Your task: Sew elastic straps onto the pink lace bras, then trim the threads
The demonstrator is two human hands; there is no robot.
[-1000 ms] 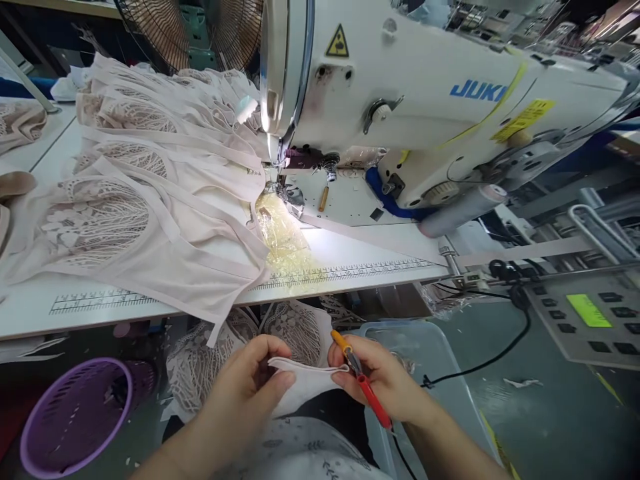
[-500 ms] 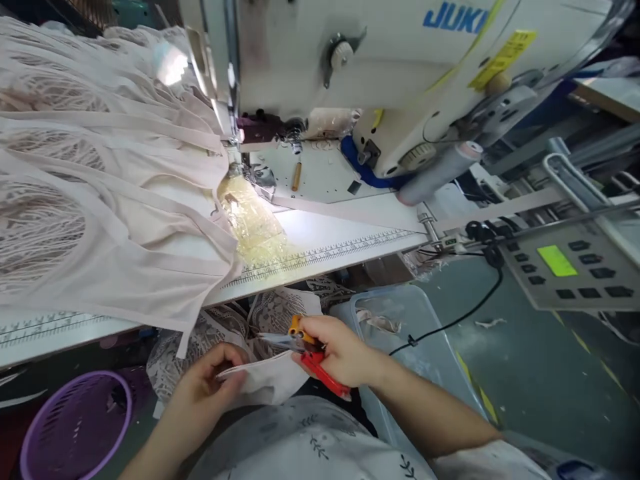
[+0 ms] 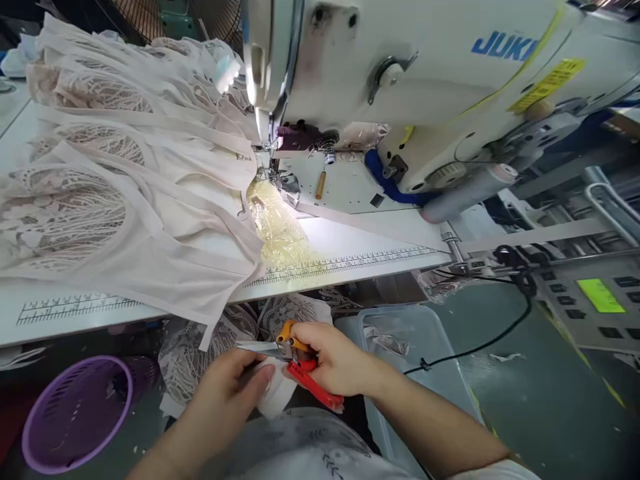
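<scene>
My left hand [image 3: 237,390] is closed, pinching the edge of a white piece of fabric [image 3: 277,390] between thumb and fingers. In my right hand [image 3: 335,360] is a pair of scissors [image 3: 286,348] with orange and red handles. Its blades point left, just above the left fingertips and the fabric edge. I cannot tell whether they touch the cloth. Lace fabric [image 3: 193,353] hangs below the table edge behind both hands. On the table, pale lace-trimmed garments [image 3: 185,267] lie piled, running up to the sewing machine's needle area [image 3: 265,163].
A white JUKI sewing machine [image 3: 425,80] stands over the table [image 3: 340,233], whose front edge carries a printed ruler. Below are a purple basket [image 3: 127,380] at left and a clear plastic bin [image 3: 425,327] at right. A control panel [image 3: 580,300] and a black cable sit at right.
My left hand has come closer to the scissors, and less of the white fabric shows between the hands. The scissors stay in my right hand. The whole view has shifted.
</scene>
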